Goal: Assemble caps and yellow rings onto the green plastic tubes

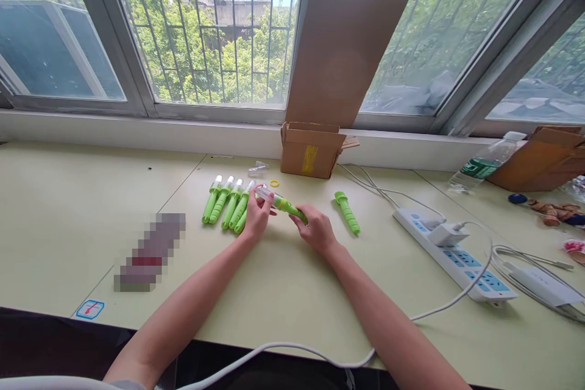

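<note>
A pale table (283,298) is crossed by two forearms, and a clear-topped green tube (283,203) is gripped by both hands at the centre of the frame.
The left forearm (192,298) is angled up from the lower left, the right forearm (384,311) from the lower right. The tube's clear end is pinched by the left hand (258,213); its green end is clamped in the curled right hand (315,228). The tube is slanted down rightward, near a row of similar tubes (233,204) left of centre and a small yellow ring (274,183) above.
</note>
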Motion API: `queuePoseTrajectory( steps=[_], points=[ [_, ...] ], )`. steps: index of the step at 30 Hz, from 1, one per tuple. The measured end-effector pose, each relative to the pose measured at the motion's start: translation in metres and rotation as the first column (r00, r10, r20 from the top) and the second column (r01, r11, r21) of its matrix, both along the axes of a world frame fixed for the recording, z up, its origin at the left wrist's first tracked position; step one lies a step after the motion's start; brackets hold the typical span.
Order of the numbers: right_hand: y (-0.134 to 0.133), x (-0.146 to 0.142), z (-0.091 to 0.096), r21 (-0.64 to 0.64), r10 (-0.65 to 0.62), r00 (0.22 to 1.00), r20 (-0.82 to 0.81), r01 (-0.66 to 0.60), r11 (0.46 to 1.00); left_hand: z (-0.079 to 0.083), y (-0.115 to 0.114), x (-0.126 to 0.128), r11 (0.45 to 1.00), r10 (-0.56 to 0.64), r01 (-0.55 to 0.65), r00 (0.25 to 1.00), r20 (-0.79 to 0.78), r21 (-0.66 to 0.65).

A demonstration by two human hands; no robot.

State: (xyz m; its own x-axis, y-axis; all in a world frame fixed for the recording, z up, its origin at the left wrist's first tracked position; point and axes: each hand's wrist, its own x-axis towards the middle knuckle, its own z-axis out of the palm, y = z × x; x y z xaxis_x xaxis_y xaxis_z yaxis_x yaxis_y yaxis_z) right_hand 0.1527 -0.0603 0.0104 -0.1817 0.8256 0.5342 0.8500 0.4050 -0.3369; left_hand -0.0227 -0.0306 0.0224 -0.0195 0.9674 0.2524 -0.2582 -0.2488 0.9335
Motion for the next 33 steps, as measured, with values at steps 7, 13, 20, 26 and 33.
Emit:
queuePoseTrajectory(
  steps=[7,13,20,26,33],
  points=[
    [0.0005,0.0002,0.0027,-0.025,0.053,0.995,-0.086,-0.055,0.998,0.0006,-0.0011,0.0002,1.000,0.001,-0.001,1.000,-0.002,-0.002],
    [-0.0003,0.0005,0.0003,-0.003,0.003,0.999,-0.046,-0.003,1.000,-0.0007,0.0000,0.0003,1.000,-0.003,0.003,1.000,0.009,-0.006],
    [0.0001,0.0007,-0.0004,0.009,-0.031,0.998,0.047,0.031,0.999,-0.0019,0.0002,-0.0004,1.000,0.013,-0.013,1.000,-0.009,-0.010],
    [-0.0003,-0.0001,0.0027,-0.003,-0.033,0.996,0.082,0.033,0.999,-0.0008,0.0005,0.0000,0.999,0.018,-0.018,1.000,0.008,-0.026],
    [-0.0021,-0.0026,0.0079,-0.134,-0.029,0.995,0.097,0.042,0.990,-0.0021,0.0024,-0.0004,0.999,-0.011,0.013,0.999,0.035,-0.038]
  ],
)
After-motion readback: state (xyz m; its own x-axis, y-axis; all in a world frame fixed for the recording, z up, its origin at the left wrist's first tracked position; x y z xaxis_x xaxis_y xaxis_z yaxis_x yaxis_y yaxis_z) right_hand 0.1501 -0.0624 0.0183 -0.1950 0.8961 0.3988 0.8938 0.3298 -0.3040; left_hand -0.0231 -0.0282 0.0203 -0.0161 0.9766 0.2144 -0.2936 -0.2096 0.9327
